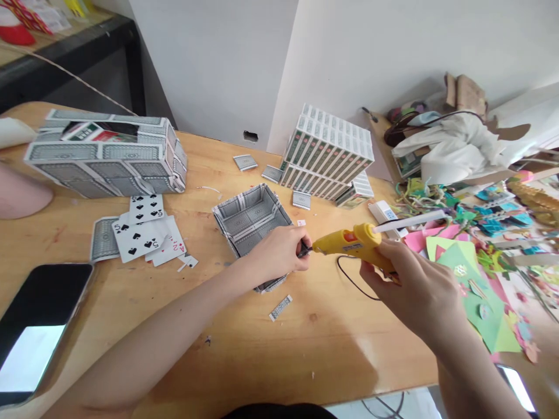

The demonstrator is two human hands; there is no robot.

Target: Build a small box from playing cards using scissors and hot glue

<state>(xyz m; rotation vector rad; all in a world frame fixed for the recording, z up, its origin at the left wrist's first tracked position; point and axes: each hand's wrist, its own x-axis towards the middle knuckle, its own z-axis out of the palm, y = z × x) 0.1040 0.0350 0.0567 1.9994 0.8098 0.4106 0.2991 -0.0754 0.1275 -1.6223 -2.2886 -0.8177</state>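
Observation:
My right hand [414,285] is wrapped round a yellow hot glue gun [349,243], with a white glue stick [410,222] poking out of its back end. The gun's nozzle points left and reaches the fingertips of my left hand [290,247]. Those fingers pinch a small dark piece [304,250], too small and covered to name. Below and behind my left hand sits an open tray-like box [238,218] made of grey-patterned playing cards, partly hidden by the hand and forearm. A cut card strip [280,307] lies just in front of it.
A card-covered box [105,169] stands at the back left, near loose playing cards [137,238] and a phone [39,326]. Stacked card boxes [327,154] rise at the back. A power strip [386,215], the gun's cord [353,285] and colourful paper scraps [471,279] occupy the right.

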